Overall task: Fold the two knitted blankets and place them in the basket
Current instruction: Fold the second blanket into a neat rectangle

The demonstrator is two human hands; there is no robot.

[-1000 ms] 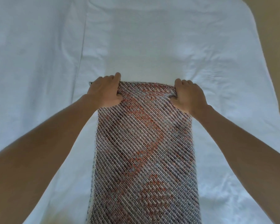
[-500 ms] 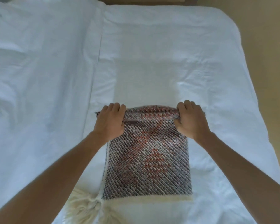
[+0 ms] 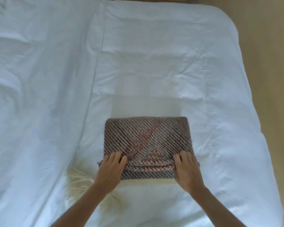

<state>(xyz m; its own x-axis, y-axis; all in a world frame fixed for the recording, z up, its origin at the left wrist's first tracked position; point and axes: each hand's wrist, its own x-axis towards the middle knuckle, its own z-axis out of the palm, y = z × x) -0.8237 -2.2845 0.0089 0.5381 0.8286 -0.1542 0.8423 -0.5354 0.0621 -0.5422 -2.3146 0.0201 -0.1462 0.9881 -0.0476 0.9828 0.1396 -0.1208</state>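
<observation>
We note a coarse, matt knitted blanket (image 3: 147,136) with woolly cream fringe (image 3: 79,181), lying on smooth, creased white cotton-like bedsheet (image 3: 154,63).

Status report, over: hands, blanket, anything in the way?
Left hand, right hand hold the blanket by its near edge. Folded on bed. Basket not in view.

Two bare hands and two bare forearms are showing, with skin uncovered all the way to the picture's lower edge. The left hand (image 3: 111,171) is showing its back at the near left corner of the knitted blanket (image 3: 147,136), knuckles and four fingers plainly visible. The left forearm (image 3: 82,204) is appearing slim and sleeveless, nearer than the knitted blanket and to its left. The right hand (image 3: 186,171) is showing its back at the near right corner, its nails too blurred to make out. The right forearm (image 3: 223,205) is appearing equally bare, nearer than the knitted blanket and to its right.
</observation>
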